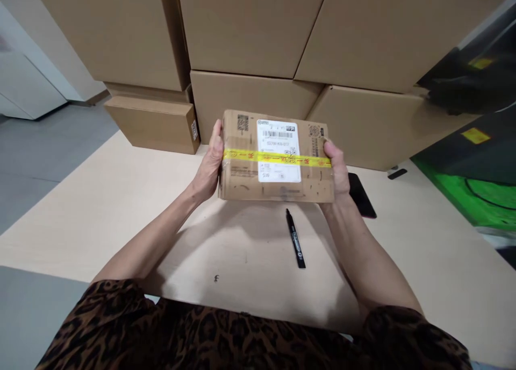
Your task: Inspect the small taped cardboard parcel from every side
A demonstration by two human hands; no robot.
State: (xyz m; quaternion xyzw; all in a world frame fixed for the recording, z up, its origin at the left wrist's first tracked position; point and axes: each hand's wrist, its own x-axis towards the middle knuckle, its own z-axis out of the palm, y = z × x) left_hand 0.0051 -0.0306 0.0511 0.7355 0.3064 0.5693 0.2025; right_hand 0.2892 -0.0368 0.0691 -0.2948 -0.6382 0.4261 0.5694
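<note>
A brown cardboard box (242,184) is held up above the table between both hands. Yellow printed tape runs across it, over a white shipping label (278,136). My left hand (210,165) presses against the box's left end, fingers mostly behind it. At the right end, my right hand (337,168) grips with its thumb on the front edge; its other fingers are hidden. Below the box, a black marker pen (296,240) lies on the table, touched by neither hand. A dark phone-like slab (362,196) lies partly behind my right wrist.
Large cardboard boxes (250,31) are stacked along the back of the pale table (250,289). A smaller closed carton (157,123) stands at the back left. Near the right edge lies a small black object (397,174). Beyond that edge is a bright green surface (451,182).
</note>
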